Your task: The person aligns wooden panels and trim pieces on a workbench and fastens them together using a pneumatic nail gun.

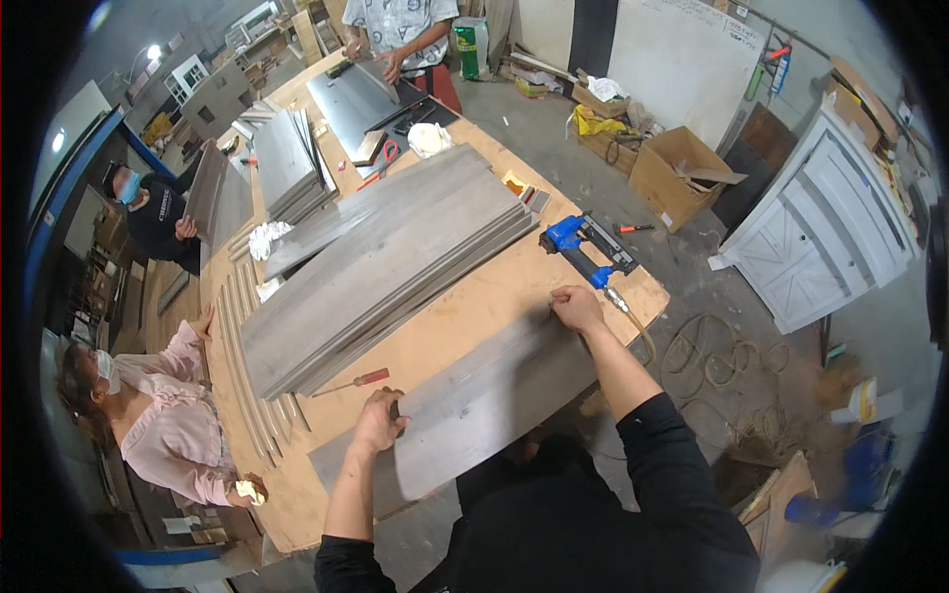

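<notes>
A long grey wood-grain board (484,405) lies slantwise along the near edge of the table. My left hand (379,420) is closed at its far edge, toward the left end; a small dark thing (396,408) shows between thumb and fingers, too small to name. At the board's far right corner my right hand (577,308) is closed on the edge, its fingertips partly hidden. Just beyond that hand rests a blue and black nail gun (583,252) with an air hose attached. A red-handled screwdriver (368,379) lies near my left hand, beside a stack of grey boards (386,267).
Wooden strips (242,336) lie along the left side of the wooden table (647,296). A person in pink (168,425) touches that edge; another person (158,212) holds a board. A third person (395,40) works at the far end. Coiled hose (727,356) and a cardboard box (677,178) occupy the floor.
</notes>
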A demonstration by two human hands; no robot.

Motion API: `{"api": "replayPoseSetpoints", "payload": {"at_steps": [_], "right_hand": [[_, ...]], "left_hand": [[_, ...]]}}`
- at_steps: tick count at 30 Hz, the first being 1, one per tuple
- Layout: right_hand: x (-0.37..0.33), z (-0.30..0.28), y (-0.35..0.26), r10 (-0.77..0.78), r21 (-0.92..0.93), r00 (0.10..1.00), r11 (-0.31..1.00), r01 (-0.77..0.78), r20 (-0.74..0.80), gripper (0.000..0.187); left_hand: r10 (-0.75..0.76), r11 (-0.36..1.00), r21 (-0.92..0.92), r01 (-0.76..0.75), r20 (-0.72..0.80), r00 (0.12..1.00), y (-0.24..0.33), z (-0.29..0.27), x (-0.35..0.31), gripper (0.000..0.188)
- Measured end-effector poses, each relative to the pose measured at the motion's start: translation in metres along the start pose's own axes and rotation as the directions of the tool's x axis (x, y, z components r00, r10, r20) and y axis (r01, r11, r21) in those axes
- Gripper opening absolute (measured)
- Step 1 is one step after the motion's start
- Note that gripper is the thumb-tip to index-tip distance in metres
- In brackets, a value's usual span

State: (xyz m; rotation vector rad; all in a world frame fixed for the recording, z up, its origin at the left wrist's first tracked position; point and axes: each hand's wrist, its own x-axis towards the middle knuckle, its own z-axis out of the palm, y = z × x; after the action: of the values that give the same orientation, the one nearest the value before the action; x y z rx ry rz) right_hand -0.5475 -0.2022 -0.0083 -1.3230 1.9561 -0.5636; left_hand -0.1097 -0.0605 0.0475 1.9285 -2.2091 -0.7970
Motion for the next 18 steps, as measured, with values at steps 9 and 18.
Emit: {"api": "replayPoseSetpoints", "payload": {"at_steps": [9,18], "right_hand": [[-0.038,0.020,0.019,0.000,0.457,0.999,0.889,0.017,-0.036,0.046],[-0.257,0.054,0.243,-0.026,0.384,0.841,0.882,0.273,-0.540,0.022]], "left_hand": [[0.125,0.992,0.021,-0.124,-0.044,0.991,-0.027,0.005,-0.014,0.050],[0.296,0.900,-0.138,-0.413,-0.501,0.813,0.043,0.046,-0.039,0.055]]}}
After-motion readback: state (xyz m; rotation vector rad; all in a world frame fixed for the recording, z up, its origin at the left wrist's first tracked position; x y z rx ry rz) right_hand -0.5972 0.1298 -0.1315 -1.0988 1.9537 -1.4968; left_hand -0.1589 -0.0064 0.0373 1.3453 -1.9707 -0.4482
